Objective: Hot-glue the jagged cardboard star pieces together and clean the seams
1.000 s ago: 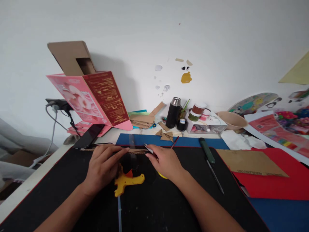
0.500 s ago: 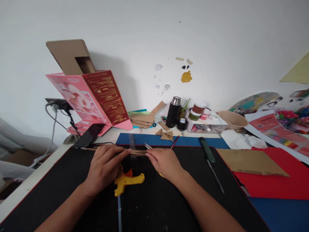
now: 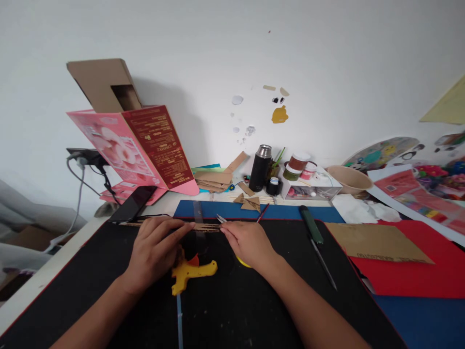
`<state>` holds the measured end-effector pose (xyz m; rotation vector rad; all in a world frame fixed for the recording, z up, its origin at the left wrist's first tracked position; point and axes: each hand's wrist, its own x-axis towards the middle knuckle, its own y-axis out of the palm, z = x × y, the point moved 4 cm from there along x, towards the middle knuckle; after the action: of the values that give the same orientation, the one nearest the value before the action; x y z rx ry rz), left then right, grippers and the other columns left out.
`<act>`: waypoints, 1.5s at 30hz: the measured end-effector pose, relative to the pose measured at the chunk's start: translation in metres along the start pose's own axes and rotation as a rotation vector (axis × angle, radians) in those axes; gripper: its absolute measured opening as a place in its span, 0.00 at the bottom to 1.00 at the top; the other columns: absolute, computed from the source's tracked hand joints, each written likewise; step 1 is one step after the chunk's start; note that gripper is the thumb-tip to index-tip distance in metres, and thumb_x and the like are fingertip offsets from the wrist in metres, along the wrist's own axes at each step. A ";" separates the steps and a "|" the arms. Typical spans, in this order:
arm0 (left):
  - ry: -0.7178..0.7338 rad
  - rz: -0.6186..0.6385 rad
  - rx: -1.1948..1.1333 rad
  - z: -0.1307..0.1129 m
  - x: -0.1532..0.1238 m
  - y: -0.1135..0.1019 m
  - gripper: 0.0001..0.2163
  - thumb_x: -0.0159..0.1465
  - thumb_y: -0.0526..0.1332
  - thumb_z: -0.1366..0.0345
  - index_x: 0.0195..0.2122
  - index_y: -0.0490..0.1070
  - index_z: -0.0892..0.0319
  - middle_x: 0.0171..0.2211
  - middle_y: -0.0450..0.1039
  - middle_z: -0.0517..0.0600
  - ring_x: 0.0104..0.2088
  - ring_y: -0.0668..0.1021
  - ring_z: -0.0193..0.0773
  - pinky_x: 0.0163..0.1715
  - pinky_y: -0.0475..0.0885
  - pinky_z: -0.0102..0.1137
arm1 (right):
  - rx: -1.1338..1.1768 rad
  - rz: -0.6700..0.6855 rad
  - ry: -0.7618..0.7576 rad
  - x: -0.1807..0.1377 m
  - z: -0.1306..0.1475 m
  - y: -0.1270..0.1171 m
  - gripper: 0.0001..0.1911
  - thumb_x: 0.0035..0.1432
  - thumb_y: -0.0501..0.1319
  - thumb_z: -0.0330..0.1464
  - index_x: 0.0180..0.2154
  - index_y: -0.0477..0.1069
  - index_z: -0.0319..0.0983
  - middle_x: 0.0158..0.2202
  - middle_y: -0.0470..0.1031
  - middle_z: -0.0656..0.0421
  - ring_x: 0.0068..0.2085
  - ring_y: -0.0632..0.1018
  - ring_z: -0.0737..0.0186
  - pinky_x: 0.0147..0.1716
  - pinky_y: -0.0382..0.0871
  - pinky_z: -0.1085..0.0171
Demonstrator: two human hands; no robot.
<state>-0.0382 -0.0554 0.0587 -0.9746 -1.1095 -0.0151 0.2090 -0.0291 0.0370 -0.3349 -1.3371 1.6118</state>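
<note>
A narrow strip of corrugated cardboard (image 3: pixel 207 227) runs crosswise between my two hands. My left hand (image 3: pixel 156 249) is closed over its left part, with the index finger stretched along it. My right hand (image 3: pixel 250 245) pinches the right end between thumb and fingers. A yellow glue gun (image 3: pixel 192 272) lies just right of my left hand, its tip end hidden by that hand, and a pale glue stick (image 3: pixel 179 320) sticks out of its back. Beneath my right hand are scissors (image 3: pixel 221 219); the blade tips and a bit of yellow handle show.
A green utility knife (image 3: pixel 311 225) and a pointed metal tool (image 3: pixel 323 266) lie to the right. Farther right, a cardboard sheet (image 3: pixel 378 242) rests on red paper (image 3: pixel 407 281). A black thermos (image 3: pixel 260 169) and paint jars (image 3: pixel 296 165) stand behind; a phone (image 3: pixel 134 204) lies left.
My left hand has shifted very slightly left along the cardboard strip. A little more of the yellow handle shows beneath my right hand.
</note>
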 end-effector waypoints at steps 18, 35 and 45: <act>0.028 -0.008 0.001 -0.004 0.003 -0.002 0.19 0.69 0.61 0.78 0.56 0.77 0.52 0.44 0.83 0.52 0.44 0.80 0.45 0.47 0.73 0.40 | 0.045 0.012 0.033 0.001 0.004 -0.003 0.15 0.76 0.62 0.37 0.58 0.79 0.42 0.55 0.86 0.53 0.51 0.88 0.49 0.49 0.80 0.56; 0.066 -0.004 0.006 -0.006 0.004 0.000 0.19 0.68 0.62 0.80 0.56 0.76 0.55 0.44 0.82 0.53 0.46 0.78 0.46 0.48 0.71 0.40 | -0.003 0.014 -0.008 0.001 0.002 -0.001 0.15 0.78 0.57 0.34 0.54 0.82 0.40 0.50 0.88 0.55 0.48 0.88 0.51 0.44 0.79 0.59; 0.045 0.008 0.010 -0.002 0.002 0.000 0.18 0.69 0.63 0.78 0.56 0.77 0.54 0.45 0.82 0.52 0.45 0.78 0.46 0.48 0.71 0.40 | -0.026 -0.013 0.035 0.002 -0.002 -0.003 0.15 0.78 0.57 0.34 0.53 0.82 0.40 0.50 0.88 0.52 0.47 0.88 0.50 0.46 0.79 0.58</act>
<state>-0.0355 -0.0559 0.0600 -0.9648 -1.0636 -0.0250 0.2110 -0.0261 0.0398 -0.3679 -1.3326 1.5717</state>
